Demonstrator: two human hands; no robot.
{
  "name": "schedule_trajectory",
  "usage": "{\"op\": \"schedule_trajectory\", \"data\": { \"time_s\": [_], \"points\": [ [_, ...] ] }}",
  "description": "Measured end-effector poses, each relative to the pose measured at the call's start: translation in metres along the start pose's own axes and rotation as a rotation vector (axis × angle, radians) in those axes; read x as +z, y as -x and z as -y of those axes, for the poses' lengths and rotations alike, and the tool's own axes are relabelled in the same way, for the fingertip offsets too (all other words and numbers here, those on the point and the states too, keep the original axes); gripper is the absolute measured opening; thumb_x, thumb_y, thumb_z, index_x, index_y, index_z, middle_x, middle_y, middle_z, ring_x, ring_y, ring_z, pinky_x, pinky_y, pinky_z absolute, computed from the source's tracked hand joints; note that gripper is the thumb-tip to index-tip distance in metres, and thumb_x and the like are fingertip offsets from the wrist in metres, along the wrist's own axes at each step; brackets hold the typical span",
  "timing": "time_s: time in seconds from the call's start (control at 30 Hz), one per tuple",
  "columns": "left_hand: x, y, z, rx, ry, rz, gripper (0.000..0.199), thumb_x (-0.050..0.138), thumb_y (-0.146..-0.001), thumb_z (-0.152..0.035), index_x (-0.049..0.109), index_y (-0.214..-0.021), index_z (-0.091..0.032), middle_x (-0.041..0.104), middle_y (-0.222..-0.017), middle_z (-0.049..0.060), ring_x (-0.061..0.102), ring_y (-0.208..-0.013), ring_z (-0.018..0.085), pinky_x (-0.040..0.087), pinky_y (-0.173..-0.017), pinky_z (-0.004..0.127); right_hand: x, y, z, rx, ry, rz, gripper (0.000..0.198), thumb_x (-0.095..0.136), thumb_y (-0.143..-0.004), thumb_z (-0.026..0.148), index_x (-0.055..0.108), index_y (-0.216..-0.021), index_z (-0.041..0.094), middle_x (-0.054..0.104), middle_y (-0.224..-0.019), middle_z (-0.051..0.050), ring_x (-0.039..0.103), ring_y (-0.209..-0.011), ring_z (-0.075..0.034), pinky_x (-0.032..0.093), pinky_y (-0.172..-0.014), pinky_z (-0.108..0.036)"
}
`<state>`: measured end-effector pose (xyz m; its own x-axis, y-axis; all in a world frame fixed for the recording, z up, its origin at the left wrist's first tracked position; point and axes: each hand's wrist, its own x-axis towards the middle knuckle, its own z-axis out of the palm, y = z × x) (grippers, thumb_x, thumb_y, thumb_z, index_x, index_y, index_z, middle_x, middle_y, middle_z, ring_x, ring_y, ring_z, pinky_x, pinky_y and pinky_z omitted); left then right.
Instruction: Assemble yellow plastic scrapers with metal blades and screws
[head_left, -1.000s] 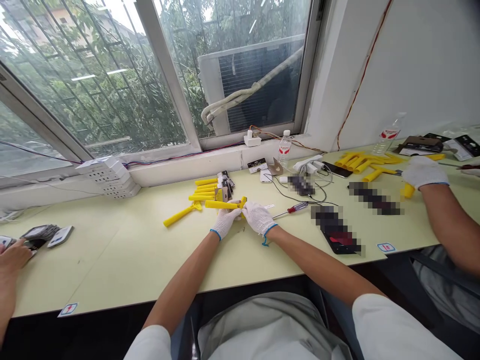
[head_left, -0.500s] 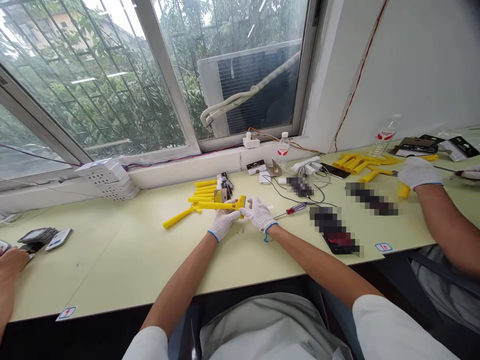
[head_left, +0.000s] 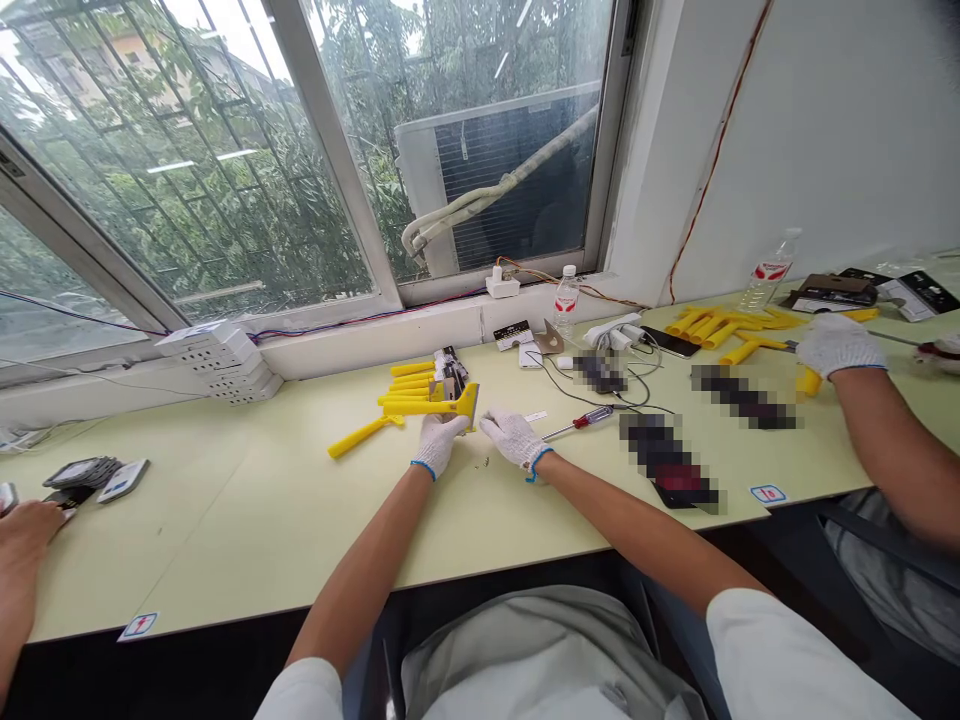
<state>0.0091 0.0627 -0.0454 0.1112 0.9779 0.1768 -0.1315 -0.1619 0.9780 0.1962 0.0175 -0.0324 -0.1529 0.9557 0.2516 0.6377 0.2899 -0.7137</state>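
A yellow scraper (head_left: 426,407) is held above the desk (head_left: 262,500), between its front and back edges. Its flared head (head_left: 468,404) points right.

well left of the grip, white stacked blocks (head_left: 225,362); beyond the grip, rightward, a bottle (head_left: 565,301); farther right, a power strip (head_left: 613,327) beside a dark phone (head_left: 672,343).
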Motion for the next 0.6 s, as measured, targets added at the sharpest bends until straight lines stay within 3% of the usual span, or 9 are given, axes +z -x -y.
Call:
{"op": "schedule_trajectory", "data": {
  "time_s": [0.2, 0.4, 0.6],
  "points": [
    [-0.008, -0.005, -0.005, 0.024, 0.053, -0.166, 0.059, 0.083, -0.066, -0.031, 0.076, -0.124, -0.017, 0.080, -0.103, 0.010, 0.075, -0.088, 0.025, 0.059, -0.071, 0.034, -0.001, 0.003, -0.001, -0.155, 0.102, 0.181, 0.021, 0.059, -0.099, 0.019, 0.077, -0.110, 0.019, 0.076, -0.107, -0.005, 0.063, -0.091, -0.015, 0.041, -0.084, -0.024],
    [-0.011, -0.005, -0.008, 0.020, 0.041, -0.263, 0.057, 0.082, -0.068, -0.034, 0.077, -0.122, -0.016, 0.080, -0.110, 0.012, 0.076, -0.094, 0.026, 0.058, -0.069, 0.033, -0.011, 0.005, -0.009, -0.294, 0.239, 0.338, 0.029, 0.061, -0.091, 0.012, 0.079, -0.113, 0.019, 0.075, -0.108, -0.007, 0.064, -0.090, -0.018, 0.042, -0.084, -0.027],
    [-0.007, -0.002, -0.010, -0.024, 0.029, -0.291, 0.051, 0.079, -0.068, -0.030, 0.078, -0.117, -0.015, 0.080, -0.113, 0.013, 0.078, -0.103, 0.031, 0.062, -0.072, 0.035, -0.018, 0.006, -0.008, -0.348, 0.357, 0.422, 0.022, 0.062, -0.098, 0.021, 0.079, -0.111, 0.021, 0.076, -0.116, -0.007, 0.068, -0.099, -0.018, 0.045, -0.089, -0.026]
  ]
}}
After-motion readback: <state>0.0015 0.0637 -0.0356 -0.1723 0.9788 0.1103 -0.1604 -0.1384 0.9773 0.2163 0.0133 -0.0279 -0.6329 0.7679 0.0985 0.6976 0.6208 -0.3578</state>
